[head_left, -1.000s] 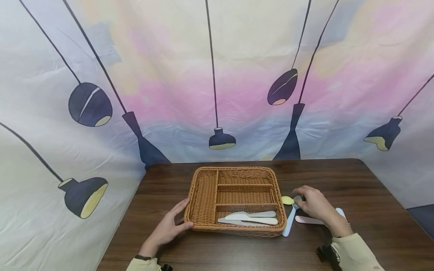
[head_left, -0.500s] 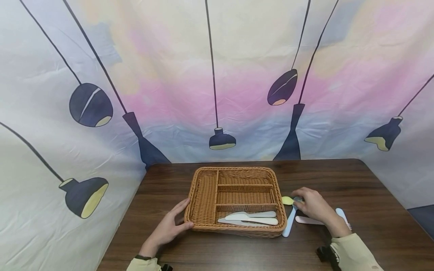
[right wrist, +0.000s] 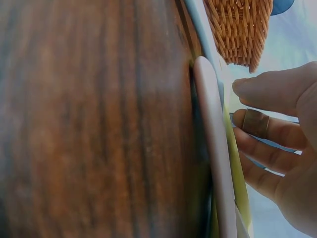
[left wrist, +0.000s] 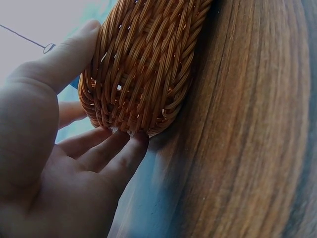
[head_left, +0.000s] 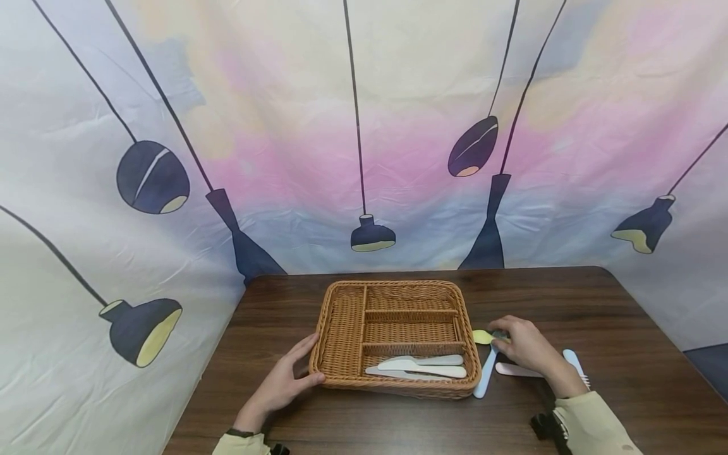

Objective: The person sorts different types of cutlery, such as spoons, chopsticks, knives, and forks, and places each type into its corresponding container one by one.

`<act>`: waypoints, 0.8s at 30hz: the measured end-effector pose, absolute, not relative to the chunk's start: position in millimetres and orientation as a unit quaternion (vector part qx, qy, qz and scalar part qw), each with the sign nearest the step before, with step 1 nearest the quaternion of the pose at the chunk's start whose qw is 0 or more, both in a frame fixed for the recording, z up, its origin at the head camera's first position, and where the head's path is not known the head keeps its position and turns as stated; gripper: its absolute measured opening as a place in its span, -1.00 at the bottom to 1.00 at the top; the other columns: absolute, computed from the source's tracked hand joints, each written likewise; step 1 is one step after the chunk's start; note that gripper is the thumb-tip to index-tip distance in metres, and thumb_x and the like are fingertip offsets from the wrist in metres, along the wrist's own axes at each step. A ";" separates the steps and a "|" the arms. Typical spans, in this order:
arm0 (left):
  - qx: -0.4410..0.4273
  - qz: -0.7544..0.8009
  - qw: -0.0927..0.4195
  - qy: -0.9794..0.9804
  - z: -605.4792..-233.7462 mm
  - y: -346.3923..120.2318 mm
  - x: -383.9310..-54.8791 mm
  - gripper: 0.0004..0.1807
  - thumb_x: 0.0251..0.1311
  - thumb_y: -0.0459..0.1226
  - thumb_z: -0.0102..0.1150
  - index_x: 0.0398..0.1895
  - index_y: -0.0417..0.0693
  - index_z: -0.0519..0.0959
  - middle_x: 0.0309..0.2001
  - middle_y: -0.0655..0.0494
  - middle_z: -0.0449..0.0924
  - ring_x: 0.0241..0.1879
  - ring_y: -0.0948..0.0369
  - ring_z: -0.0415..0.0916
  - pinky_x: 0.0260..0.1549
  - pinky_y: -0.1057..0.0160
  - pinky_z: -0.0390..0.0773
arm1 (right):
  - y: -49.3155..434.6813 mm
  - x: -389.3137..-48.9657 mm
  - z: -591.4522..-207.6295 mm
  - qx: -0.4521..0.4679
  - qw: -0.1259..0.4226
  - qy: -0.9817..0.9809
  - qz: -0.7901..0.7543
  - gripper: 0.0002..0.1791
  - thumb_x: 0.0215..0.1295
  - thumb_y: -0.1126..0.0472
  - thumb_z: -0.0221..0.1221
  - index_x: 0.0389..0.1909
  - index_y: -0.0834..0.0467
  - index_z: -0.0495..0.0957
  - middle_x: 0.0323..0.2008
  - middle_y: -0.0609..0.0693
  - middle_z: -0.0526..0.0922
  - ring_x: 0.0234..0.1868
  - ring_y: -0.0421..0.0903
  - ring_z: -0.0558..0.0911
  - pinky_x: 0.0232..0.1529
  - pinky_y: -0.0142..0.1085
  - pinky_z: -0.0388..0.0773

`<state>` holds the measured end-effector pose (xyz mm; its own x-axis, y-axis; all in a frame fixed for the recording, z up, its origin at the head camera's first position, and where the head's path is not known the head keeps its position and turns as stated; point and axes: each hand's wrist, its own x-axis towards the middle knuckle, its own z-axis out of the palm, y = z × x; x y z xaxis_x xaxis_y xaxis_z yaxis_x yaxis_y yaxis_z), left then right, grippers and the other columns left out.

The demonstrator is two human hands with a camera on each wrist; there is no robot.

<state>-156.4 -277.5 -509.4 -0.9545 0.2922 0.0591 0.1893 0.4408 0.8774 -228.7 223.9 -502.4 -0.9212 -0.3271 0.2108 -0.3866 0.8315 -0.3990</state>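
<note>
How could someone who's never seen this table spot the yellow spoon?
On the dark wooden table, find the wicker basket. Just past its right side, the yellow spoon shows its bowl between the basket and the person's right hand. Its yellow colour sets it apart from the light blue handle and pale pink handle nearby.

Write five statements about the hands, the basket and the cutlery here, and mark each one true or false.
1. The left hand touches the basket. True.
2. The knives lie in the long left compartment. False: they lie in the near right one.
3. The yellow spoon lies outside the basket. True.
4. The right hand is left of the basket. False: it is to the right.
5. The pink handle lies outside the basket. True.
</note>
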 end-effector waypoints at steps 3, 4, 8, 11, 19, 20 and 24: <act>0.141 0.515 0.054 0.844 -510.2 -277.5 -156.3 -0.06 0.13 -0.20 0.39 0.53 -0.03 0.09 0.53 -0.13 -0.04 0.46 -0.11 0.00 0.20 0.19 0.53 | 223.9 -228.6 -502.4 0.188 0.065 -0.955 0.220 -0.73 0.10 0.31 0.37 -0.14 0.23 0.68 -0.20 0.08 0.68 -0.26 -0.03 0.64 -0.36 -0.16 0.65; 0.141 0.515 0.053 0.844 -510.4 -277.5 -156.4 -0.06 0.13 -0.20 0.39 0.53 -0.03 0.09 0.53 -0.13 -0.04 0.46 -0.11 0.00 0.20 0.20 0.53 | 223.9 -228.7 -502.2 0.187 0.066 -0.955 0.219 -0.73 0.10 0.31 0.37 -0.14 0.23 0.68 -0.21 0.08 0.68 -0.27 -0.04 0.64 -0.36 -0.17 0.65; 0.143 0.515 0.050 0.844 -510.1 -277.1 -156.4 -0.06 0.12 -0.19 0.40 0.53 -0.04 0.10 0.53 -0.14 -0.03 0.46 -0.10 0.01 0.19 0.21 0.53 | 223.9 -229.0 -501.8 0.188 0.066 -0.956 0.216 -0.72 0.09 0.31 0.38 -0.14 0.24 0.68 -0.22 0.06 0.68 -0.28 -0.07 0.62 -0.37 -0.18 0.63; 0.143 0.513 0.048 0.845 -509.2 -277.0 -156.3 -0.05 0.11 -0.16 0.40 0.53 -0.05 0.10 0.53 -0.13 -0.03 0.45 -0.10 0.02 0.20 0.20 0.53 | 223.8 -229.6 -501.8 0.186 0.060 -0.956 0.217 -0.72 0.09 0.31 0.38 -0.14 0.24 0.68 -0.23 0.06 0.68 -0.30 -0.09 0.61 -0.39 -0.20 0.62; 0.140 0.514 0.050 0.845 -508.8 -277.2 -156.4 -0.06 0.12 -0.20 0.39 0.53 -0.04 0.10 0.53 -0.14 -0.03 0.45 -0.12 0.03 0.20 0.18 0.53 | 223.2 -231.5 -505.8 0.175 0.029 -0.962 0.210 -0.74 0.09 0.35 0.36 -0.15 0.18 0.69 -0.25 0.01 0.67 -0.33 -0.17 0.56 -0.42 -0.26 0.57; 0.140 0.515 0.050 0.844 -509.1 -277.2 -156.4 -0.06 0.12 -0.21 0.39 0.53 -0.04 0.10 0.52 -0.14 -0.03 0.45 -0.12 0.03 0.20 0.18 0.53 | 223.2 -231.6 -506.5 0.174 0.026 -0.962 0.211 -0.75 0.09 0.37 0.36 -0.16 0.17 0.69 -0.26 0.00 0.67 -0.34 -0.17 0.56 -0.42 -0.27 0.57; 0.142 0.518 0.049 0.842 -510.2 -277.1 -156.4 -0.07 0.12 -0.23 0.39 0.52 -0.06 0.10 0.52 -0.15 -0.03 0.45 -0.11 0.04 0.20 0.18 0.53 | 223.9 -231.7 -508.3 0.176 0.020 -0.960 0.217 -0.75 0.08 0.40 0.34 -0.18 0.15 0.71 -0.29 -0.02 0.68 -0.35 -0.19 0.55 -0.44 -0.29 0.55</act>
